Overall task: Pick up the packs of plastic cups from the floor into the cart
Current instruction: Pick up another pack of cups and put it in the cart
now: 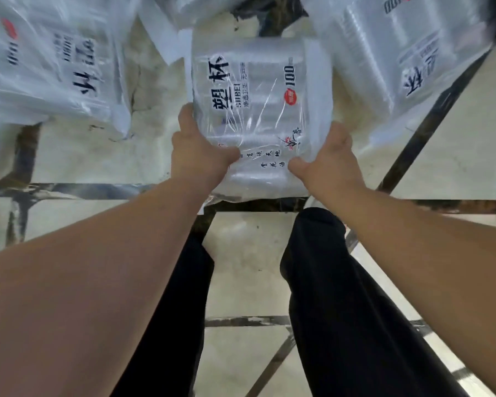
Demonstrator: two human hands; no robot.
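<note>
A clear pack of plastic cups (258, 90) with black printed characters and a red mark is held in front of me, over the tiled floor. My left hand (198, 153) grips its near left corner, thumb on top. My right hand (330, 159) grips the near right corner, thumb pressed into the wrap. Another pack of cups (49, 61) lies on the floor at the left. A third pack (407, 53) lies at the upper right. No cart is in view.
The floor (98, 156) is pale tile with dark strips between the tiles. My legs in black trousers (341, 296) stand just below the held pack. More clear wrapped packs (189, 10) show at the top edge.
</note>
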